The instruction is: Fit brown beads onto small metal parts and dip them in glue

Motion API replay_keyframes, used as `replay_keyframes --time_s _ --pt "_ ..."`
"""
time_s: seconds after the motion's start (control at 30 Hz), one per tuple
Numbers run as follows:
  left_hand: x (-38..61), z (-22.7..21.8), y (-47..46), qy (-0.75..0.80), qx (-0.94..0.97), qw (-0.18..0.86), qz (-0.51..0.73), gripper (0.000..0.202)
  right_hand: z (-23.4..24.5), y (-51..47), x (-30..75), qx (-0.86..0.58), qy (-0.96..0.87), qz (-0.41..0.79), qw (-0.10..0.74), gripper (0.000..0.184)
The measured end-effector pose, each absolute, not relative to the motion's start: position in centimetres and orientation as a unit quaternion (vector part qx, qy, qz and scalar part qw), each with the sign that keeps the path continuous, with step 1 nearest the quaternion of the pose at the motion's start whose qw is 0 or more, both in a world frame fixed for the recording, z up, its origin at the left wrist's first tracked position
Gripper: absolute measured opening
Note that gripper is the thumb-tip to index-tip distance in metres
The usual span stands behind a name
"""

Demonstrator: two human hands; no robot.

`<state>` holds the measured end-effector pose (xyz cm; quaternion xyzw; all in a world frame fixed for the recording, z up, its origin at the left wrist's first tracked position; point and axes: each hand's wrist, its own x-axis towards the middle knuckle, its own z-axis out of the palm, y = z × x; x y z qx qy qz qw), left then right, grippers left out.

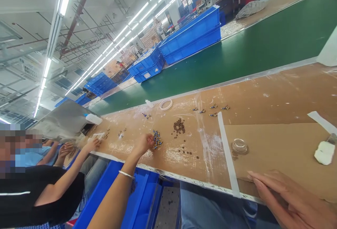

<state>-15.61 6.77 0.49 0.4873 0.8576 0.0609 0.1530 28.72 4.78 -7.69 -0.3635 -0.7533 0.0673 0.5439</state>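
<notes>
Left hand (144,143): stretched out over the surface (263,95), fingers pinched together on the edge of the heap of small blue-and-gold parts (157,139); bracelet (126,175) on the wrist.
Right hand (292,201): flat, fingers spread and extended, pressed palm-down on the cardboard sheet (279,148) at the near edge; holding nothing.
Parts heap: on the taped brown surface, just beyond the left fingertips, beside a cluster of dark round pieces (179,126); a few loose ones scattered nearer the edge.
Other items: clear shallow dish (239,146) on the cardboard, white pad (324,152) to the far right, tape ring (166,104) near the green belt (250,46), five finished-looking pieces in a row (210,109).
Neighbour: another person's hands (92,145) at work further along, well apart from the heap.
Technique, as judged: best picked one at a time from the heap's edge, wrist kept low, the flat hand steadying the cardboard; reach is long, so a light pinch avoids scattering the neighbouring round pieces.
</notes>
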Motion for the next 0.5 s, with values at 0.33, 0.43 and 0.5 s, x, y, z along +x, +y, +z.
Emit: replay_keyframes --time_s 0.33,0.43,0.5 --pt "-15.45 0.36 7.36 0.863 0.434 0.246 0.08 0.031 -7.09 4.62 28.8 -0.375 -0.758 0.061 0.53 0.017" --pt "-15.19 0.6 7.44 0.862 0.424 0.248 0.126 0.024 -7.42 4.5 28.95 -0.386 -0.742 0.067 0.544 0.018" --pt "-14.78 1.21 7.16 0.857 0.422 0.241 0.17 0.02 -7.85 4.48 29.42 -0.392 -0.734 0.074 0.55 0.017"
